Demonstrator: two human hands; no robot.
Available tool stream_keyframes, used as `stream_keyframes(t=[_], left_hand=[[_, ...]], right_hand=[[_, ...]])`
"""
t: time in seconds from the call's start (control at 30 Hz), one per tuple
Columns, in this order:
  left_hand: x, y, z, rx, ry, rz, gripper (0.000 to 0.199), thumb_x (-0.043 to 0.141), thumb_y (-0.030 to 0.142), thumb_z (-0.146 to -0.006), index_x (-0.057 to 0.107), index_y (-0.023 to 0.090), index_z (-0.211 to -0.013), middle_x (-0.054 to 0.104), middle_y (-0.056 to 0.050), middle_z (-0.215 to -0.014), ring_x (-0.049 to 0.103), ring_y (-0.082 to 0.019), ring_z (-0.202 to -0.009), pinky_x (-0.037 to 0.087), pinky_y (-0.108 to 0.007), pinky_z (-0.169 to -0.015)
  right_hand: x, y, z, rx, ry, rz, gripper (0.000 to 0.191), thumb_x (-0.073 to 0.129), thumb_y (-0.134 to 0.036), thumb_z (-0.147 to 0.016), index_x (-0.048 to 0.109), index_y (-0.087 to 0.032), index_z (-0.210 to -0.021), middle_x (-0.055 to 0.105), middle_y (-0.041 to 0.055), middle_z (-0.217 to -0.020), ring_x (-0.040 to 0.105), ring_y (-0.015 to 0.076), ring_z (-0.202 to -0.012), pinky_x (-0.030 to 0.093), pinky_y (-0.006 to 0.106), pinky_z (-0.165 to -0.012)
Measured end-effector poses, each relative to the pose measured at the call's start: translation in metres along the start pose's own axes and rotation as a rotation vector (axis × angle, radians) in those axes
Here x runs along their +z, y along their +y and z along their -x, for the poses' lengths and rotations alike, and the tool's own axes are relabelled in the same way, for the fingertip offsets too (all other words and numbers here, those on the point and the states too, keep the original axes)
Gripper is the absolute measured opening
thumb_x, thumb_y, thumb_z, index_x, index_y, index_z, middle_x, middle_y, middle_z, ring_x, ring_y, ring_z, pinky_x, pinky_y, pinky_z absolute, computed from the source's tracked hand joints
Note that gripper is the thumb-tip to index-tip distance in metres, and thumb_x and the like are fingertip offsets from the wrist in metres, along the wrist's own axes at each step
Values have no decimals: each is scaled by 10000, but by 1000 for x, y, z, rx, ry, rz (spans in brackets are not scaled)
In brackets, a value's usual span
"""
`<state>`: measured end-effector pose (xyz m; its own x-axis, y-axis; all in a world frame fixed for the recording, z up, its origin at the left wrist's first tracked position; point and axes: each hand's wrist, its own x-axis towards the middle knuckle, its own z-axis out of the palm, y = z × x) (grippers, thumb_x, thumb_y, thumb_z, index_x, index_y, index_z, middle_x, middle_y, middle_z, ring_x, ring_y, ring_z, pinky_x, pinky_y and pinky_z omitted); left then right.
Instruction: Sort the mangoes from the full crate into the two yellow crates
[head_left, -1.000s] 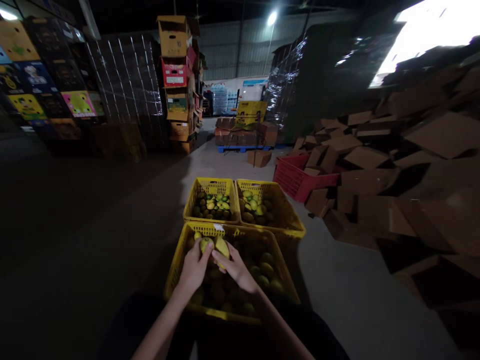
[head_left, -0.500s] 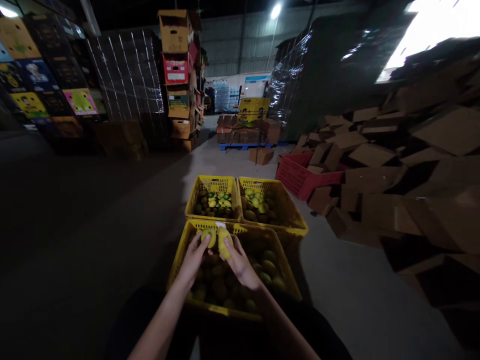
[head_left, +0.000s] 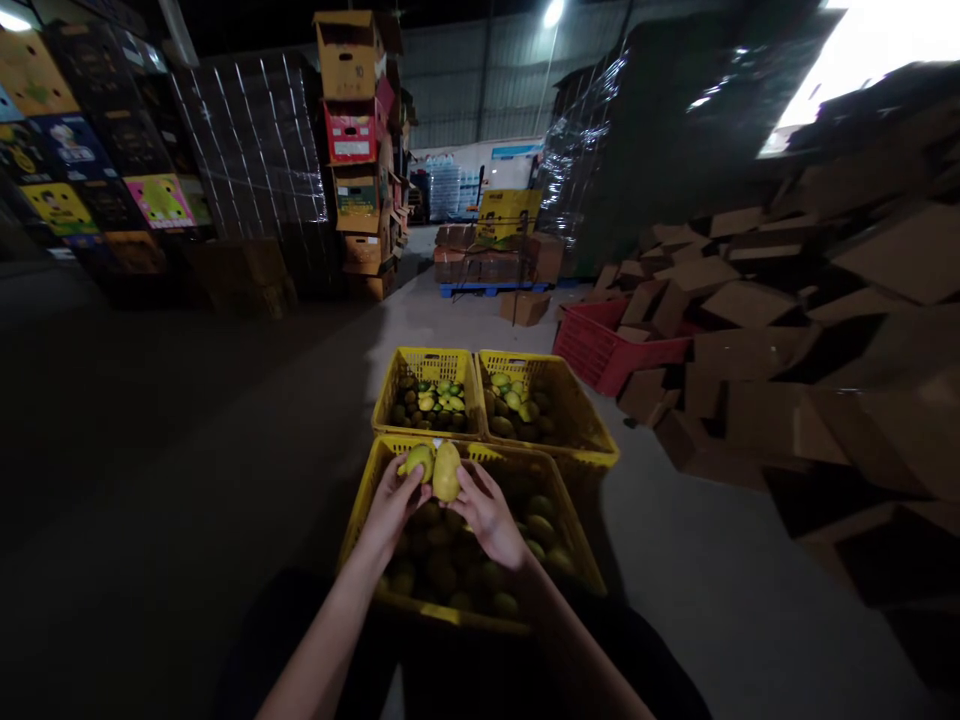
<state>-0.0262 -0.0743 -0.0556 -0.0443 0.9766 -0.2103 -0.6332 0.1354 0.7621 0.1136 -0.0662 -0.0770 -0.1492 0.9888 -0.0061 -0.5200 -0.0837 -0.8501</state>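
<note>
In the head view my left hand [head_left: 392,505] is closed round a yellow-green mango [head_left: 421,461]. My right hand [head_left: 484,510] grips a longer, yellow mango [head_left: 447,472], its thumb along the side. Both fruits are held up close beside each other over the far part of the nearest yellow crate [head_left: 442,612]. More dark green mangoes [head_left: 442,572] lie inside that crate, mostly in shadow and partly hidden by my forearms. Behind it, a left yellow crate [head_left: 381,400] and a right yellow crate [head_left: 592,425] each hold green and yellow fruit.
A red crate [head_left: 592,350] stands to the right, against a large heap of cardboard boxes [head_left: 757,365]. Ahead, a blue pallet [head_left: 487,289] carries boxes. A tall box stack [head_left: 352,140] and wrapped pallet loads [head_left: 255,165] stand farther back. Grey floor [head_left: 300,400] surrounds the crates.
The yellow mango in my right hand has turned more upright and risen slightly, with my fingers now lower and on its side. The left mango has tilted and risen a little.
</note>
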Motion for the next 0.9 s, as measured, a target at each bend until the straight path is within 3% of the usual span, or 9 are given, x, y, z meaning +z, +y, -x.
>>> stream_keyframes(t=[0.13, 0.27, 0.43, 0.53, 0.7, 0.9], left_hand=[[-2, 0, 0, 61, 62, -30, 442, 854, 167, -546, 683, 167, -954, 679, -33, -925, 636, -111, -715, 528, -228, -682], [-8, -1, -2, 25, 31, -160, 441, 856, 291, -554, 701, 150, -941, 679, -30, -883, 567, -62, -569, 501, -228, -636], [-10, -1, -7, 168, 82, -218, 473, 867, 364, -505, 702, 158, -898, 701, -44, -857, 627, -133, -788, 469, -234, -762], [-10, 1, -6, 104, 100, -211, 449, 842, 423, -524, 707, 150, -854, 698, -51, -865, 621, -148, -781, 470, -247, -738], [-13, 5, -7, 77, 11, -196, 384, 775, 454, -619, 709, 135, -823, 696, -60, -872, 609, -144, -755, 461, -221, -664], [-17, 5, -12, 27, 58, -185, 458, 763, 407, -626, 672, 151, -994, 698, -74, -933, 641, -163, -703, 483, -252, -618]], right_hand=[[3, -6, 4, 46, -49, 40, 287, 738, -379, -729, 660, -230, -963, 662, 54, -983, 641, 189, -802, 543, 339, -657], [5, -10, 7, 61, -71, 85, 333, 779, -320, -687, 686, -227, -993, 649, 52, -1059, 630, 182, -851, 550, 335, -719], [2, -8, 4, 62, -56, 66, 312, 795, -318, -661, 704, -216, -941, 665, 52, -966, 618, 179, -811, 545, 319, -679], [-1, -7, 2, 70, -28, 40, 315, 805, -317, -651, 696, -226, -932, 674, 38, -933, 625, 170, -788, 526, 288, -643], [-2, -6, 2, 105, -37, 12, 285, 810, -296, -645, 698, -214, -895, 702, 23, -911, 654, 161, -826, 516, 282, -749], [-5, -8, -1, 200, -64, -76, 229, 774, -293, -664, 701, -189, -855, 721, 29, -753, 670, 171, -710, 538, 291, -670]])
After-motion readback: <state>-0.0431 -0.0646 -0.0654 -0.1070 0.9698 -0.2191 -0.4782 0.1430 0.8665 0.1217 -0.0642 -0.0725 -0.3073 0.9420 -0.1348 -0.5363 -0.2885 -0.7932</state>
